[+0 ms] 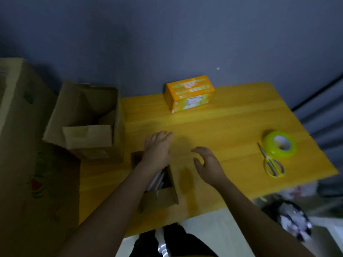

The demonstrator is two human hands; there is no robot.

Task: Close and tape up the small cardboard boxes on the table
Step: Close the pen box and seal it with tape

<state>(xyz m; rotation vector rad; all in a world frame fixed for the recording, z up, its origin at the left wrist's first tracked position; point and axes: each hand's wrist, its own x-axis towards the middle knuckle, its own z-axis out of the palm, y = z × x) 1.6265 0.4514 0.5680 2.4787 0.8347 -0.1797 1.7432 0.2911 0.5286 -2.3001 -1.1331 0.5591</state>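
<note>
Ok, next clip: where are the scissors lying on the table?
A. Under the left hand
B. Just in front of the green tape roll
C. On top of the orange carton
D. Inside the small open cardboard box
B: the scissors lie on the table's right side, next to the green tape roll and nearer the person, away from both hands.

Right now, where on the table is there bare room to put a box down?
Bare wood lies between the orange carton, the tape roll and the right hand. It is crowded near the small open box under the left hand.
</note>
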